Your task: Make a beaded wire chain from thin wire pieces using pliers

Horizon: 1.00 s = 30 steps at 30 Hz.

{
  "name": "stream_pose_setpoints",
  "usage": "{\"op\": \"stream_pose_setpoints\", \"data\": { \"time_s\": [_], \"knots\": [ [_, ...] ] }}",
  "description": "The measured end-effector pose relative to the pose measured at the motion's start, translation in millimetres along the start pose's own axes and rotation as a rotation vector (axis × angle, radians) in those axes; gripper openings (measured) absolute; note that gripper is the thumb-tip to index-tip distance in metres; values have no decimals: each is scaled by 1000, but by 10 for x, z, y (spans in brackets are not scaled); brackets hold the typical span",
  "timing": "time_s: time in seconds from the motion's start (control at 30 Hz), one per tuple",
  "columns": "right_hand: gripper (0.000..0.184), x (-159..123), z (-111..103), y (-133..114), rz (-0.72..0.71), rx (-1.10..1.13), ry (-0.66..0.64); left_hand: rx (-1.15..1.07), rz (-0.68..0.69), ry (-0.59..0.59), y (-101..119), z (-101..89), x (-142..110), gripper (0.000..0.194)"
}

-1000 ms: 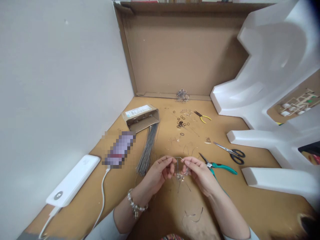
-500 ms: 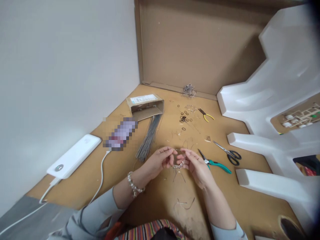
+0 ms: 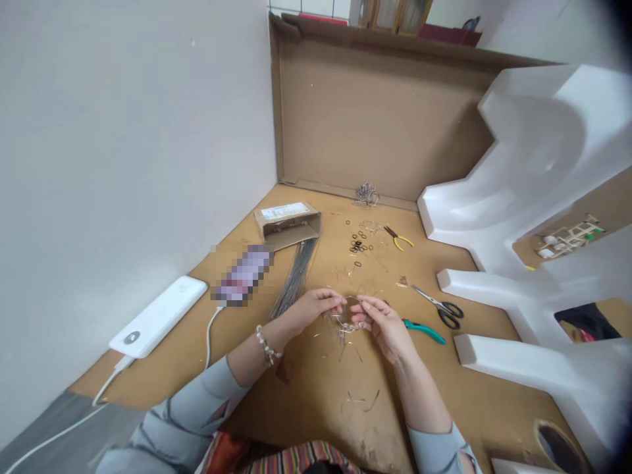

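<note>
My left hand and my right hand meet over the middle of the brown board, fingers pinched on a small bent wire piece held between them. A beaded bracelet sits on my left wrist. Teal-handled pliers lie just right of my right hand. A bundle of straight grey wires lies just beyond my left hand.
Black-handled scissors, yellow-handled pliers, small dark rings and a wire tangle lie further back. A small cardboard box, a phone and a white power bank are at left. White foam blocks stand right.
The view has swung and pulled back, so more of my sleeves show. Both hands stay pinched on the wire piece, now a little further from me.
</note>
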State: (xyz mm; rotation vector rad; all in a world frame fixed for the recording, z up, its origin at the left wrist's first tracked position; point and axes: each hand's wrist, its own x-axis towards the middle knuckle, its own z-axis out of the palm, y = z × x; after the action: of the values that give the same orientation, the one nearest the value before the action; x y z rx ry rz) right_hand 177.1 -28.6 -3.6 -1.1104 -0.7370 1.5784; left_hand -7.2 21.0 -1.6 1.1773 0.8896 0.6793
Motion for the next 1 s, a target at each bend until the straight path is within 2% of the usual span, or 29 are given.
{"op": "stream_pose_setpoints", "data": {
  "time_s": [0.13,0.27,0.37,0.47,0.53,0.6,0.67,0.73,0.83,0.9,1.0],
  "knots": [
    [28,9,-10,50,14,1,-43,-70,66,-37,-67,11,23,25],
    [24,10,-4,88,3,8,-69,-222,44,-75,-177,45,25,28],
    [24,11,30,97,-18,11,-55,-221,53,-92,-213,59,22,29],
    [25,19,39,71,-37,-10,-24,-157,98,-40,-221,37,40,28],
    [27,26,-6,19,-64,-16,19,-88,122,56,-207,-14,58,26],
    [29,33,-95,-58,-115,-2,100,67,150,176,-173,-91,61,22],
    [31,36,-201,-137,-176,7,205,354,197,239,-123,-168,35,16],
    [33,37,-283,-189,-191,-40,280,705,269,169,-73,-210,-16,13],
    [40,39,-320,-192,-128,-212,283,1144,377,-9,-31,-175,-108,18],
    [44,40,-309,-166,-85,-293,262,1316,418,-84,-28,-108,-156,18],
    [46,35,-302,-145,-58,-326,259,1458,428,-119,-35,-3,-185,17]
  ]
}}
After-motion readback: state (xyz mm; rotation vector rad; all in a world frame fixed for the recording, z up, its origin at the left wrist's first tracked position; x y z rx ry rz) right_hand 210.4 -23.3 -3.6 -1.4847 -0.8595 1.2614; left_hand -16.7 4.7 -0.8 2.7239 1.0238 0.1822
